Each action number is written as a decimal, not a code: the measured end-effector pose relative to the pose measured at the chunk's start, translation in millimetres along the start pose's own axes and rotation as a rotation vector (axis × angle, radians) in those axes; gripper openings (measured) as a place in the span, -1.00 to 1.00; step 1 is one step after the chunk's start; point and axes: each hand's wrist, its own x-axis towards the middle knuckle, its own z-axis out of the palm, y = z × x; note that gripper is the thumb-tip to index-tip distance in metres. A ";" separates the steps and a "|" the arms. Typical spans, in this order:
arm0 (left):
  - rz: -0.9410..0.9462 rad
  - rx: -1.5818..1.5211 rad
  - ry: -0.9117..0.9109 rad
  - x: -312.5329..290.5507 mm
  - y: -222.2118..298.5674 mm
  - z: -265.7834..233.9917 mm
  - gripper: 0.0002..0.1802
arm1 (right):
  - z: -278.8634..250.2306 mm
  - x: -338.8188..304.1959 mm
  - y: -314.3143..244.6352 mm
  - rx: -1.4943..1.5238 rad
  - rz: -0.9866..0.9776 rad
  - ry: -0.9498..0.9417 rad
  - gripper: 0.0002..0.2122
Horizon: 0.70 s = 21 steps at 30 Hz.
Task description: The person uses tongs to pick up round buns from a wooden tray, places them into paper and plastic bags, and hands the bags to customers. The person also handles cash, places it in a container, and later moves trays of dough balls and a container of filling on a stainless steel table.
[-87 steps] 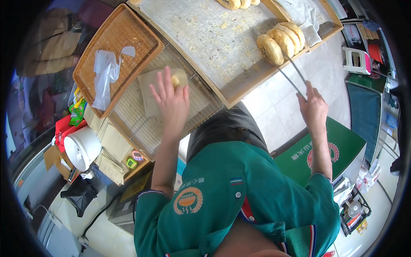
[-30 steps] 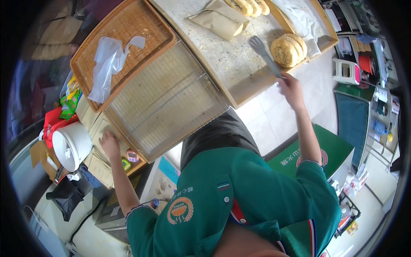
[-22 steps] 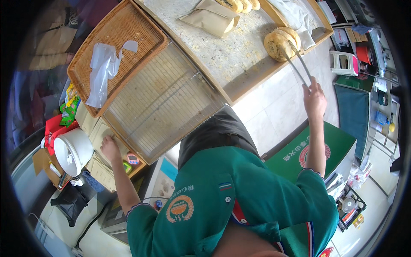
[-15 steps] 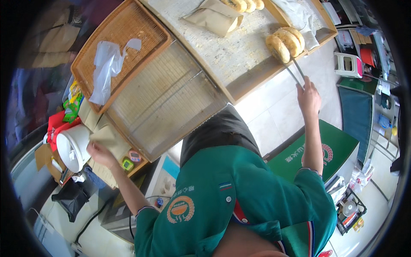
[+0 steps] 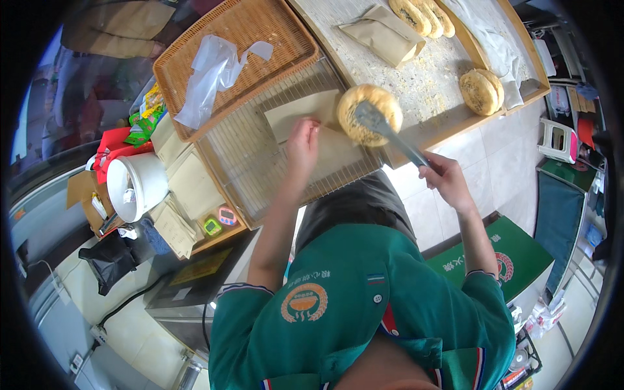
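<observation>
My left hand (image 5: 303,148) is closed on a brown paper bag (image 5: 300,112), held above the wire rack (image 5: 227,153). In my right hand (image 5: 447,183) are metal tongs (image 5: 404,144), shut on a round golden flatbread (image 5: 351,107) with dark specks on its top. The flatbread is just right of the paper bag, at the bag's edge, over the corner between rack and wooden tray; I cannot tell if they touch. More flatbreads (image 5: 480,92) stand on edge at the tray's right side. The flatbread's underside is hidden.
The crumb-strewn wooden tray (image 5: 455,58) also bears a folded paper bag (image 5: 383,38) and several breads (image 5: 426,16). A wicker basket (image 5: 179,68) with a clear plastic bag (image 5: 211,71) sits left. Nearby are a white bucket (image 5: 146,182), stacked paper bags (image 5: 174,224) and two small timers (image 5: 212,225).
My left hand has moved right from the paper bag stack, bringing a bag over the rack. My right hand has carried a flatbread leftward in the tongs from the tray's right side.
</observation>
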 end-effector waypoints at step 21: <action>-0.016 -0.048 -0.165 23.5 22.6 -52.0 -0.86 | -112.1 -13.5 -4.9 -0.599 -0.291 0.567 -0.71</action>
